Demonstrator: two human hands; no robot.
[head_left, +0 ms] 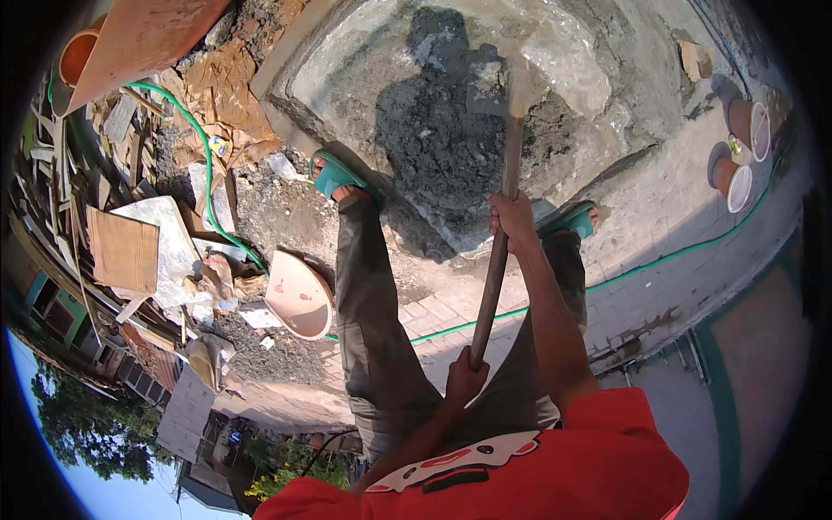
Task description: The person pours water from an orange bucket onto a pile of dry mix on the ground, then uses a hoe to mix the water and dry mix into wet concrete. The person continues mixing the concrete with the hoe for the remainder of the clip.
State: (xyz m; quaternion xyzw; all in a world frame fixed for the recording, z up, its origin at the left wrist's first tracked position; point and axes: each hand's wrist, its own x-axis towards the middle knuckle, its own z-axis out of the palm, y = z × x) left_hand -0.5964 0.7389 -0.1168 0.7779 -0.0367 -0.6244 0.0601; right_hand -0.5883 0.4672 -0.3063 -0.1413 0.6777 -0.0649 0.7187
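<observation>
Both my hands hold one long wooden tool handle [497, 273]. My right hand [512, 218] grips it midway, and my left hand [465, 380] grips it close to its lower end, near my thighs. The handle's far end reaches into wet grey mortar mix [435, 143] lying in a shallow square mixing area; the tool's head is blurred there, so its kind cannot be told. My shadow falls across the mix. My feet, in green sandals [341, 174], stand apart at the near edge of the mixing area.
A green hose [676, 257] crosses the paving behind my feet. Two buckets [741, 185] stand at the right. At the left lie a cut plastic scoop-like container [299, 296], a brown board [123, 250] and piled scrap wood [62, 188]. An orange sheet [146, 45] juts in at the upper left.
</observation>
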